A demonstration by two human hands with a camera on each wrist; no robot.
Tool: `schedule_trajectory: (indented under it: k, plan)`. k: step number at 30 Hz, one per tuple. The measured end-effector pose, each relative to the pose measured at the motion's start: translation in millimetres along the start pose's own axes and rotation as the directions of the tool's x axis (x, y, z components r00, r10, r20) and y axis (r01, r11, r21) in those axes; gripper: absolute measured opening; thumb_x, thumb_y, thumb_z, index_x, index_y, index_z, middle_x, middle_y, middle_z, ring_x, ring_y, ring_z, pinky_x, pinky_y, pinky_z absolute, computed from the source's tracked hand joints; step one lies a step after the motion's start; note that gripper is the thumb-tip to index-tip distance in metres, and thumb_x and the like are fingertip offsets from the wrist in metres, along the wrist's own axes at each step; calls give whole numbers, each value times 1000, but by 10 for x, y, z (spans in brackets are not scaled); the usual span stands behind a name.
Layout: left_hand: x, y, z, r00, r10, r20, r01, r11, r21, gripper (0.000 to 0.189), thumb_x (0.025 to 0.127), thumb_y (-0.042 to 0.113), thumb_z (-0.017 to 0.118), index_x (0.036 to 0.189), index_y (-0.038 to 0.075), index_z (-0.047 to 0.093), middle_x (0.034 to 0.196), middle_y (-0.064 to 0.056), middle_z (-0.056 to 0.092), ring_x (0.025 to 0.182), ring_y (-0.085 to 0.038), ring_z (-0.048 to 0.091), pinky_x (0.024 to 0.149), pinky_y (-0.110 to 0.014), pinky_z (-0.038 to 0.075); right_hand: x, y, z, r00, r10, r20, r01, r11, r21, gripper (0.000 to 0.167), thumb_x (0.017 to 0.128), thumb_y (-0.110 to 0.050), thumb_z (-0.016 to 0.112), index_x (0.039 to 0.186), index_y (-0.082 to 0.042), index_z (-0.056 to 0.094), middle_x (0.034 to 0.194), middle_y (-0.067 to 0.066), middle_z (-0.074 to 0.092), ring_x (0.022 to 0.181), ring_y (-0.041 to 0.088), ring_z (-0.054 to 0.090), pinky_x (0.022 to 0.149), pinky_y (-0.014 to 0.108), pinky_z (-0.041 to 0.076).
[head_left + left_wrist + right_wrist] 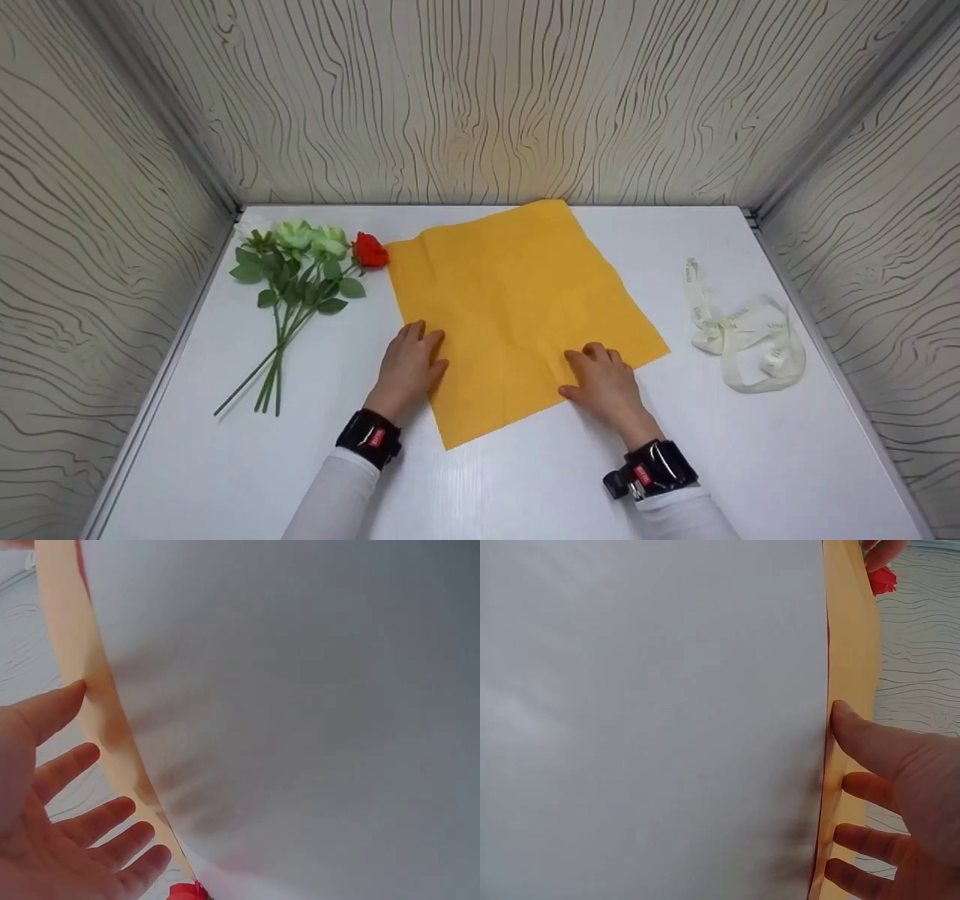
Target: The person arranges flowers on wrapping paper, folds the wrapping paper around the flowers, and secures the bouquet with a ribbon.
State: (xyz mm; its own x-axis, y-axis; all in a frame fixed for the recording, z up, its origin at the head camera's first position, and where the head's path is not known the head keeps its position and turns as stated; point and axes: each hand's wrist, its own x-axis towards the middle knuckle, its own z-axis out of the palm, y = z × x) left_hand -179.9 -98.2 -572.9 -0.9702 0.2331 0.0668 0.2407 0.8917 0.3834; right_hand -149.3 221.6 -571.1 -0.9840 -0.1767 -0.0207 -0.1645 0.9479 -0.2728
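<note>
Two hands rest on a square sheet of orange wrapping paper (517,315) that lies flat on the white counter (525,480), turned so one corner points toward us. We see the left hand (409,367) lying at the sheet's left edge, near the lower left side, with its fingers straight and together, their tips on the paper and the palm partly on the bare counter beside it. The right hand (607,382) sits on the sheet's lower right edge, fingers loosely bent and pressing down, thumb pointing inward across the paper. Neither grip closes around anything; both are flat and relaxed, only touching the sheet.

In the left wrist view, the left hand (60,832) shows spread, straight fingers beside the paper's edge (90,690). In the right wrist view, the right hand (900,802) shows its thumb at the paper's edge (847,652), the other fingers extended.

Both forearms come up from the bottom of the head view in white sleeves, each with a black wrist device, angled slightly inward toward the sheet.

To the left of the paper lies a bunch of artificial roses (300,277), two pale green and one red, the red bloom just beside the sheet's left corner. Well to the right lies a loose cream ribbon (742,330).
</note>
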Motion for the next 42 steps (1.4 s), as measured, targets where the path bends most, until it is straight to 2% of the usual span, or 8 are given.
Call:
schedule_trajectory:
  k: [6, 15, 19, 23, 28, 34, 38, 42]
  plan:
    - [-1, -70, -70, 999, -22, 48, 22, 1000, 9, 52, 79, 35, 66, 125, 15, 51, 131, -17, 37, 121, -33, 31, 99, -44, 26, -37, 8, -52, 1000, -9, 15, 9, 1000, 2, 58, 68, -40, 74, 118, -16, 57, 116, 13, 47, 105, 35, 41, 78, 53, 36]
    - [20, -145, -120, 998, 60, 11, -60, 996, 69, 56, 76, 39, 67, 124, 13, 51, 126, -22, 39, 117, -39, 34, 96, -45, 29, -69, 123, -154, 996, -38, 86, 36, 999, 21, 58, 66, -32, 77, 118, -17, 58, 119, 11, 45, 107, 34, 40, 82, 53, 33]
    - [31, -162, -131, 998, 55, 17, -56, 997, 62, 63, 76, 41, 67, 127, 12, 46, 130, -23, 36, 120, -40, 31, 97, -47, 26, -56, 237, -191, 992, -64, 109, 62, 998, 28, 58, 64, -27, 79, 118, -18, 58, 121, 12, 45, 107, 33, 42, 81, 54, 34]
    - [33, -173, -143, 995, -5, 103, -2, 998, 65, 71, 74, 48, 65, 134, 18, 39, 137, -20, 28, 127, -37, 21, 101, -48, 20, -11, 346, -236, 985, -87, 147, 81, 996, 45, 57, 65, -20, 78, 118, -16, 58, 125, 14, 43, 110, 34, 42, 83, 54, 35]
    - [3, -209, -144, 974, -46, 221, 25, 995, 98, 78, 72, 55, 63, 137, 22, 35, 142, -18, 22, 130, -35, 14, 102, -51, 15, 59, 434, -296, 979, -87, 185, 78, 996, 53, 57, 69, -13, 75, 121, -13, 55, 132, 16, 39, 118, 36, 35, 89, 56, 31]
    - [-8, -258, -191, 963, -62, 261, 37, 995, 98, 80, 70, 57, 63, 137, 23, 35, 144, -14, 20, 130, -35, 13, 99, -55, 15, 120, 476, -328, 977, -72, 201, 63, 997, 53, 61, 70, -15, 74, 126, -15, 51, 136, 19, 33, 122, 40, 29, 88, 60, 28]
    - [-8, -297, -243, 960, -62, 274, 37, 995, 95, 80, 70, 56, 64, 137, 24, 35, 144, -14, 20, 130, -39, 12, 98, -56, 17, 142, 520, -338, 978, -52, 203, 47, 998, 29, 69, 69, -23, 74, 131, -16, 45, 136, 22, 30, 120, 47, 26, 85, 65, 26]
    - [-7, -341, -277, 958, -57, 281, 35, 996, 84, 79, 70, 56, 64, 137, 26, 34, 145, -12, 18, 130, -39, 11, 99, -55, 17, 142, 570, -338, 979, -24, 202, 18, 999, 28, 73, 68, -35, 73, 133, -17, 42, 138, 22, 26, 123, 46, 22, 86, 67, 21]
